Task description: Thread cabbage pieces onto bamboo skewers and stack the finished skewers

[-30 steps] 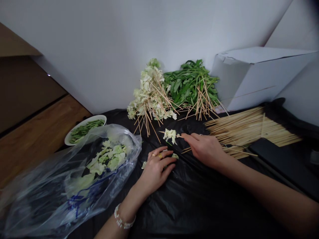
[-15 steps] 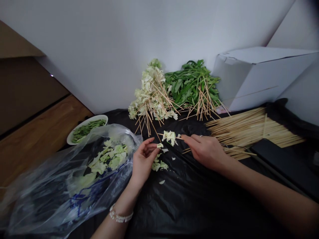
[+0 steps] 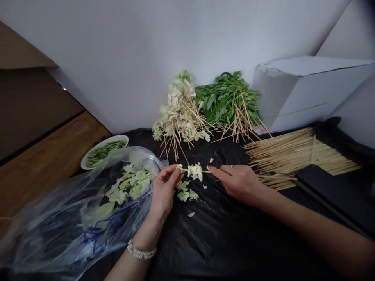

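My right hand (image 3: pixel 238 182) grips a thin bamboo skewer (image 3: pixel 205 171) that carries a clump of pale cabbage pieces (image 3: pixel 195 171) near its tip. My left hand (image 3: pixel 164 189) pinches a small cabbage piece (image 3: pixel 179 167) right at the skewer's pointed end. Just below the hands, a few loose cabbage bits (image 3: pixel 184 193) lie on the black plastic sheet (image 3: pixel 222 234). A clear plastic bag (image 3: pixel 88 210) with more cut cabbage lies open to the left of my left hand.
Finished cabbage skewers (image 3: pixel 178 113) and leafy green skewers (image 3: pixel 228 103) are piled against the wall. A bundle of bare skewers (image 3: pixel 295 152) lies at right, a white box (image 3: pixel 304 91) behind it. A white bowl of green stems (image 3: pixel 102 150) sits at left.
My left hand lifted off the sheet, picked up a cabbage piece and brought it to the skewer's tip. The right hand drew the skewer slightly left and nearer.
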A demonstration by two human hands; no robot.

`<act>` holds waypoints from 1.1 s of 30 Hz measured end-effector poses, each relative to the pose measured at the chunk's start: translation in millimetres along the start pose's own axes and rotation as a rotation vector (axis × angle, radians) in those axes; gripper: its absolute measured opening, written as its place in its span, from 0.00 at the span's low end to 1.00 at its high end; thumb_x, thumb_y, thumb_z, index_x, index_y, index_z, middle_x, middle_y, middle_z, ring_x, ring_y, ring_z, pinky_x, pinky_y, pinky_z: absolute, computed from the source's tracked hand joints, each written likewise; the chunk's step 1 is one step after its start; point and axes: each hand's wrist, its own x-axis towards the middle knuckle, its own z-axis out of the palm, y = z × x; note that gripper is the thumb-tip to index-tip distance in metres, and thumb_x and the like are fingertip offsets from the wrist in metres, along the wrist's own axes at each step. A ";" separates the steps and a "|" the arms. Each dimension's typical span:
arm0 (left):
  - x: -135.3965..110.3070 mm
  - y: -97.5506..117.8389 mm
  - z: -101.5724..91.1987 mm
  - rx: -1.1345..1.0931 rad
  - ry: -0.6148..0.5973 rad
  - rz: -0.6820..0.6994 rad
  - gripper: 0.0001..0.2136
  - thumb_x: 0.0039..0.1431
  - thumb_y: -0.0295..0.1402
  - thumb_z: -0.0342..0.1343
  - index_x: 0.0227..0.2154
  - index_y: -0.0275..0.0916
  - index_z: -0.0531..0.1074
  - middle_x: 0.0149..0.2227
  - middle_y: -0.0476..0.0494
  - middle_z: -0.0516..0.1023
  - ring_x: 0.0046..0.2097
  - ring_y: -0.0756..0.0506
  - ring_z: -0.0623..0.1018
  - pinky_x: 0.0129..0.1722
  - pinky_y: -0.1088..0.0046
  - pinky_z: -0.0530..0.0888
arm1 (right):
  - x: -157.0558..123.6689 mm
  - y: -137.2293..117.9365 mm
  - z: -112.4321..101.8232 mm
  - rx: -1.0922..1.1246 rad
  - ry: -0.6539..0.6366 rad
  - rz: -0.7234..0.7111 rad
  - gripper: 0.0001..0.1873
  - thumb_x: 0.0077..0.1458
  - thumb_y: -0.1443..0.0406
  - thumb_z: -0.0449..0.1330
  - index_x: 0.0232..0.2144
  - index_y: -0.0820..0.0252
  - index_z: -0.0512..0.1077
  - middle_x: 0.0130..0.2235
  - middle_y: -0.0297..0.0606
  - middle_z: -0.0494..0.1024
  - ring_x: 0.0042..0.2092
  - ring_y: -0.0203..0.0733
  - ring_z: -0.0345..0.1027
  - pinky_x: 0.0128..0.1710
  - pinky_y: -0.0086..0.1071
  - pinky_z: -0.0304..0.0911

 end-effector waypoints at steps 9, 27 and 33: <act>-0.5 2.7 0.5 -0.020 0.031 -0.051 0.14 0.41 0.35 0.72 0.32 0.38 0.80 0.33 0.49 0.80 0.34 0.54 0.77 0.36 0.80 0.75 | -1.0 -0.6 1.1 -0.007 -0.050 0.017 0.16 0.61 0.70 0.52 0.50 0.64 0.72 0.30 0.34 0.75 0.27 0.34 0.62 0.27 0.32 0.51; 0.9 3.5 -1.3 -0.065 0.020 -0.122 0.13 0.37 0.33 0.73 0.29 0.37 0.80 0.31 0.50 0.81 0.33 0.54 0.78 0.37 0.82 0.74 | -0.7 -0.7 -0.1 -0.024 -0.072 0.048 0.16 0.60 0.70 0.53 0.49 0.62 0.73 0.30 0.34 0.75 0.27 0.33 0.63 0.27 0.31 0.50; 2.3 8.9 -1.7 -0.158 -0.040 -0.188 0.17 0.37 0.28 0.73 0.34 0.37 0.77 0.29 0.51 0.80 0.31 0.55 0.78 0.35 0.82 0.74 | -0.8 0.0 -0.3 -0.022 -0.054 0.017 0.17 0.59 0.71 0.53 0.50 0.64 0.72 0.30 0.34 0.75 0.26 0.34 0.63 0.27 0.32 0.51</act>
